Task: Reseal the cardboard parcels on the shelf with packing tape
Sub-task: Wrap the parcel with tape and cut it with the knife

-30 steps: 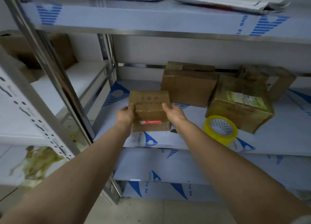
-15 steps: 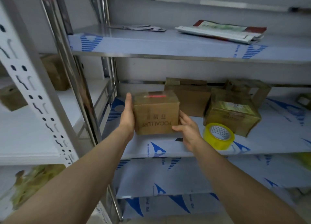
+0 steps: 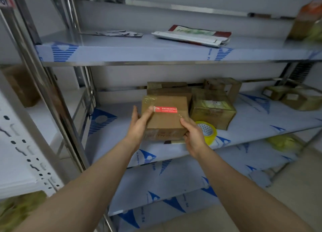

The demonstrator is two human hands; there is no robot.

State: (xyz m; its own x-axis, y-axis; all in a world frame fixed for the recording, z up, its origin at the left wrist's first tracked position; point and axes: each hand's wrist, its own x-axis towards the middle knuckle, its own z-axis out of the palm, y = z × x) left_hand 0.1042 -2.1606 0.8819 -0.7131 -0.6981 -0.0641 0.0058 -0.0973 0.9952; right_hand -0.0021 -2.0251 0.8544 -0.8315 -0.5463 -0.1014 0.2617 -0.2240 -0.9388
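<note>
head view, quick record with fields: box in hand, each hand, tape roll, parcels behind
box: brown cardboard, red label on top, at front of middle shelf
left hand: grips box's left side
right hand: grips box's near right corner
tape roll: yellow, on shelf right of box, untouched
parcels behind: at least three, same shelf

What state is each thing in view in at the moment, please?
Held parcel, gripped by both hands, red-label face tilted toward the camera.
Left hand, grips the parcel's left side.
Right hand, grips its lower right corner.
Tape roll, lying flat on the shelf, untouched.
Labelled parcel, closed, taped over, standing on the shelf.
Magazines, lying flat on the upper shelf.
</note>
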